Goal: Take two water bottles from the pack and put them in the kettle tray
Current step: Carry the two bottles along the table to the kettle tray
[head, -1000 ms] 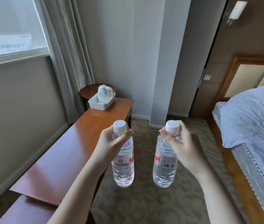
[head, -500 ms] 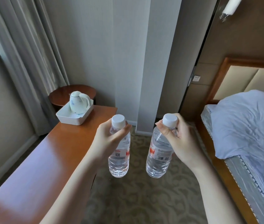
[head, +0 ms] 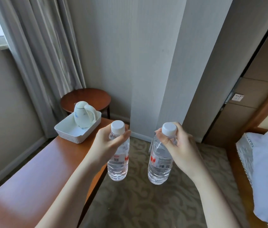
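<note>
A long wooden sideboard runs along the wall toward the corner, and at its far end sits the white kettle tray, a shallow rectangular basket with ribbed sides. A white electric kettle stands in the tray's far half, leaving the near half of its floor bare; that looks like the natural spot for the bottles. Both bottles are in the air, out over the patterned carpet just off the sideboard's edge, near the tray but not yet above it. The left hand is curled shut around the neck and shoulder of the left water bottle, just under its white cap; the right hand pinches the right water bottle at the neck in the same way, fingers closed below the cap. Both bottles hang upright and appear full, so they are probably fairly heavy for their size. The clear thin-walled bodies would likely dent and slip under a squeeze, while the stiff neck ring gives a sure hold. Set down on their bases, they should stand steady if kept clear of the kettle.
</note>
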Tool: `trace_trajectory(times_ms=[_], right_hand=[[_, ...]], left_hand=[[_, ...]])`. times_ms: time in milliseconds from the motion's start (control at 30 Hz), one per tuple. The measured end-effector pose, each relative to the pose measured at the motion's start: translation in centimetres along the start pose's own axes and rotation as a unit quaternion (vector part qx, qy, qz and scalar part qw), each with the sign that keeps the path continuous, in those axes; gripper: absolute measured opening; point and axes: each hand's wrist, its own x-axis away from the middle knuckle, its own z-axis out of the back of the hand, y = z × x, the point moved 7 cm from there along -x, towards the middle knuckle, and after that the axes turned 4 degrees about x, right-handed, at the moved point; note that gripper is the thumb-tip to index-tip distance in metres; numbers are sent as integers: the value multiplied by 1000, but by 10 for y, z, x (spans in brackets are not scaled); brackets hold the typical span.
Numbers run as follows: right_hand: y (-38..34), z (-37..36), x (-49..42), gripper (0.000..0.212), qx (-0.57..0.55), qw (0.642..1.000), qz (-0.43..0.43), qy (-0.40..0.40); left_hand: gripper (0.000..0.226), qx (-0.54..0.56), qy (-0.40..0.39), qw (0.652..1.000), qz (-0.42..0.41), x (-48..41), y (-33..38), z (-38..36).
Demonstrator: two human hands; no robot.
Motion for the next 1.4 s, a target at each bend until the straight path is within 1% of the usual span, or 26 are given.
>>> trace_trajectory(times_ms=[133,267,433,533,633,733,833,900,1033,1200,1333,1400], right_hand=[[20,-20,-71,45,2,998,25,-52],[39,-54,-136,46,4,993,46,-104],[63,-108,-210,50,2,986,60,-158],[82,-148,-253,49,-1,979,58,-195],[96,-186,-291,52,13,971,56,-232],[106,-219,-326,55,16,962,58,-265],[116,-252,-355,53,23,951,58,-304],[127,-276,-371,49,30,939,61,-336],[156,-325,-391,33,43,912,85,-399],[190,-377,-402,33,68,864,142,-478],[211,-406,-399,37,85,821,197,-529],[217,-417,-396,37,91,805,217,-544]], left_hand=[[15,-13,40,999,18,-51,-20,4],[13,-26,72,997,25,-97,-48,17],[9,-21,119,992,35,-153,-95,45],[11,-43,156,986,35,-186,-126,62],[5,-61,179,981,39,-214,-152,78],[5,-66,200,976,63,-237,-175,94],[5,-73,208,971,95,-253,-198,107],[5,-73,223,966,109,-259,-214,115],[10,-72,264,949,158,-261,-248,124],[24,-118,295,913,256,-254,-294,122],[50,-159,298,884,324,-245,-322,111],[48,-156,312,866,357,-238,-335,106]])
